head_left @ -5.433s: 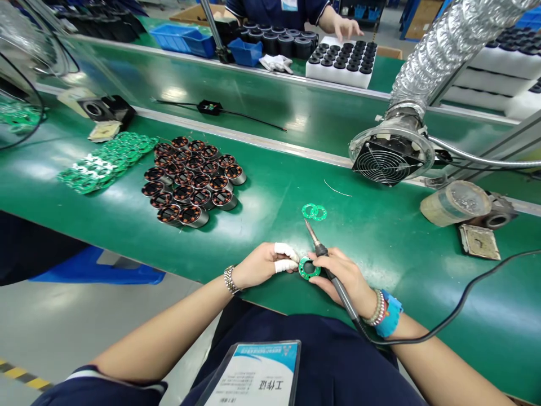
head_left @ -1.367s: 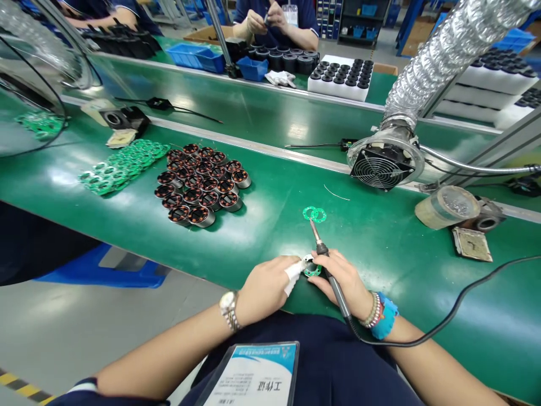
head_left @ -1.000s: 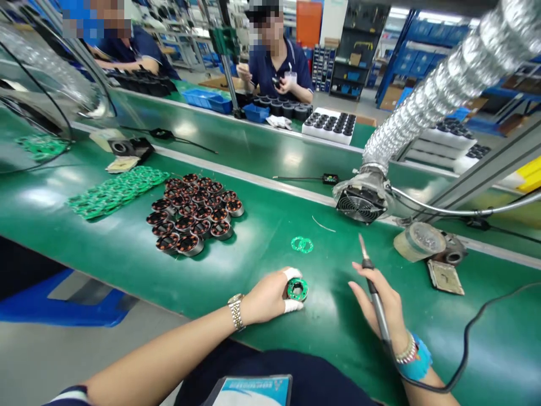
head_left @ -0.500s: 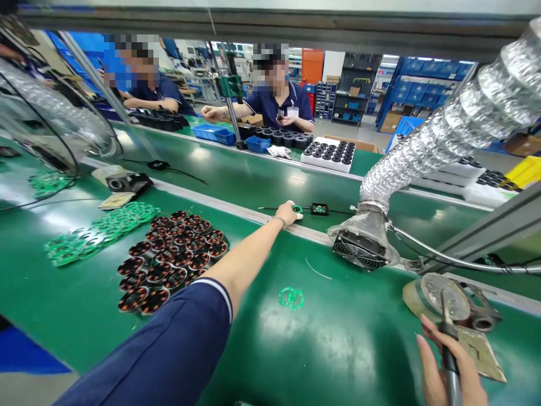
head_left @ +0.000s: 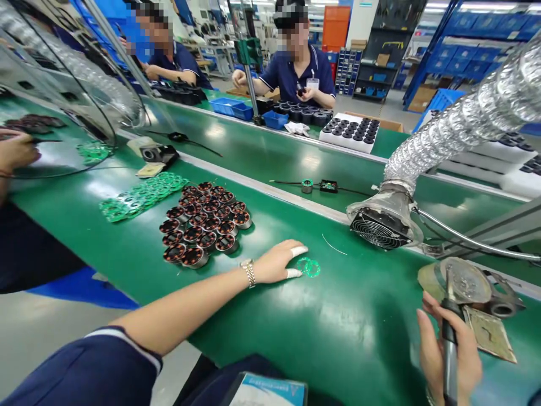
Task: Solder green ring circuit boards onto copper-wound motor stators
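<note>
My left hand (head_left: 281,263), with white covers on two fingertips, is open just left of two overlapping green ring boards (head_left: 309,267) on the green table. My right hand (head_left: 454,344) grips a soldering iron (head_left: 450,338), its tip over a round tin (head_left: 460,280) at the right. Left of my left hand stands a group of round metal parts with copper windings (head_left: 205,223). Behind them lies a pile of green ring boards (head_left: 141,196). One round part with a green top (head_left: 307,185) sits on the far strip beside a small black box (head_left: 328,185).
A fan (head_left: 380,228) on a silver duct (head_left: 460,118) stands at the right. Another iron stand (head_left: 158,153) is at the back left. Two people sit across the table, and a person's hand (head_left: 17,151) shows at the left edge. A thin wire (head_left: 333,245) lies mid-table.
My left hand has let go of the round part on the far strip and come back towards me, to the two ring boards. The view has tilted down and left.
</note>
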The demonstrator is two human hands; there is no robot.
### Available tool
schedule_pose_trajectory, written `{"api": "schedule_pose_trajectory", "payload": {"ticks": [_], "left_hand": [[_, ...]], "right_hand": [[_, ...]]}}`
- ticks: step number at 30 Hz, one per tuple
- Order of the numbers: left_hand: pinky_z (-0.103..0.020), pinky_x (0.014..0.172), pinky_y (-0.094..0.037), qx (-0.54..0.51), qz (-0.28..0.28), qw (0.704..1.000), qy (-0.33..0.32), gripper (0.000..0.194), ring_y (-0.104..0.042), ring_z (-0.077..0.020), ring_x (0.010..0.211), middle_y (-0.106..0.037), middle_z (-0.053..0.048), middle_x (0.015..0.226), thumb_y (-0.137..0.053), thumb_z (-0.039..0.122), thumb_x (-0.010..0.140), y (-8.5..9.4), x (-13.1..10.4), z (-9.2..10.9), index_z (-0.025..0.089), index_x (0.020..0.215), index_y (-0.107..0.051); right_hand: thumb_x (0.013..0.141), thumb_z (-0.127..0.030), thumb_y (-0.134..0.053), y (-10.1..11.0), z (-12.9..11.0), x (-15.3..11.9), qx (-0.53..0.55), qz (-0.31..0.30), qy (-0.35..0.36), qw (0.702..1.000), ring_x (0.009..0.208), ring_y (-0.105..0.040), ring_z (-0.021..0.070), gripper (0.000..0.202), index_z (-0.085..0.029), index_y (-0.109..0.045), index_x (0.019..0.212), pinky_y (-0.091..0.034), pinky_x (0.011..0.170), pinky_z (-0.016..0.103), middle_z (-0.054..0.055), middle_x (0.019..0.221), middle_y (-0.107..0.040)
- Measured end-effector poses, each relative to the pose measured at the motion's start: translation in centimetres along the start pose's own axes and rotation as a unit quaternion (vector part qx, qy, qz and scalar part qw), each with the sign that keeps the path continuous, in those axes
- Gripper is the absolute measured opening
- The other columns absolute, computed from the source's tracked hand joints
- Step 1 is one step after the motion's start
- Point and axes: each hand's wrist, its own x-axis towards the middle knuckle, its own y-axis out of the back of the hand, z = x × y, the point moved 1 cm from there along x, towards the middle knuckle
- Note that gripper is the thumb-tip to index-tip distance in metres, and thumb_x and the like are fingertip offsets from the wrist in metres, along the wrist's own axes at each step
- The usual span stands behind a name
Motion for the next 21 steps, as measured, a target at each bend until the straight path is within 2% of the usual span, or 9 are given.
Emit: {"api": "schedule_pose_trajectory", "payload": {"ticks": [2,4,9,13,17,19,21], "left_hand": [[-0.037,0.091,-0.042,0.012,0.031,0.999,0.019,0.04,-0.051,-0.0229,0.105,-0.056,-0.01,0.112,-0.063,0.032,0.076,-1.3,-1.6,0.9,0.018,0.112,-0.054],[-0.037,0.087,-0.044,0.021,0.068,0.996,0.057,0.033,-0.053,-0.0228,0.098,-0.059,-0.009,0.105,-0.064,0.031,0.075,-2.1,-2.3,1.5,0.017,0.104,-0.058],[-0.041,0.084,-0.043,0.027,0.124,0.986,0.105,0.031,-0.053,-0.0259,0.094,-0.06,-0.011,0.096,-0.066,0.034,0.072,-3.1,-3.4,3.3,0.013,0.094,-0.058],[-0.04,0.089,-0.04,0.03,0.131,0.987,0.089,0.02,-0.052,-0.0243,0.099,-0.061,-0.009,0.1,-0.065,0.029,0.073,-3.0,-4.6,4.1,0.016,0.087,-0.058],[-0.038,0.086,-0.042,0.036,0.123,0.99,0.065,0.011,-0.054,-0.023,0.095,-0.063,-0.008,0.095,-0.061,0.025,0.077,-2.9,-5.7,4.5,0.017,0.084,-0.06],[-0.04,0.085,-0.042,0.039,0.121,0.99,0.058,0.011,-0.054,-0.0236,0.093,-0.063,-0.009,0.092,-0.058,0.025,0.08,-3.1,-6.2,4.9,0.017,0.087,-0.062],[-0.04,0.085,-0.042,0.041,0.118,0.991,0.051,0.012,-0.055,-0.0238,0.093,-0.063,-0.009,0.092,-0.055,0.025,0.082,-3.5,-6.6,5.2,0.018,0.088,-0.063]], "right_hand": [[0.076,-0.027,-0.066,-0.2,-0.9,-0.2,-0.006,-0.011,0.028,1.0,0.078,-0.064,0.0224,0.029,-0.017,-0.058,0.102,-0.048,0.074,0.035,0.011,0.101,-0.067],[0.076,-0.025,-0.065,-0.5,-1.7,-0.5,0.012,-0.047,0.075,0.996,0.087,-0.064,0.0237,0.028,-0.018,-0.057,0.102,-0.048,0.08,0.037,0.01,0.102,-0.067],[0.077,-0.016,-0.062,-1.0,-3.7,-1.8,0.056,-0.144,0.175,0.972,0.097,-0.062,0.0231,0.029,-0.019,-0.053,0.105,-0.049,0.085,0.038,0.011,0.11,-0.064],[0.078,-0.015,-0.06,-1.1,-4.9,-2.6,0.079,-0.173,0.199,0.961,0.098,-0.061,0.0231,0.029,-0.021,-0.052,0.106,-0.05,0.084,0.039,0.011,0.11,-0.063],[0.079,-0.014,-0.058,-1.4,-5.6,-3.2,0.09,-0.195,0.216,0.952,0.097,-0.062,0.0231,0.029,-0.021,-0.052,0.106,-0.051,0.083,0.039,0.011,0.11,-0.063],[0.08,-0.014,-0.055,-2.2,-6.0,-3.6,0.095,-0.227,0.221,0.944,0.099,-0.062,0.0227,0.029,-0.02,-0.051,0.109,-0.052,0.084,0.038,0.011,0.112,-0.063],[0.083,-0.014,-0.051,-3.7,-6.7,-3.9,0.107,-0.286,0.228,0.925,0.104,-0.06,0.0219,0.032,-0.019,-0.049,0.114,-0.051,0.087,0.037,0.012,0.117,-0.06]]}}
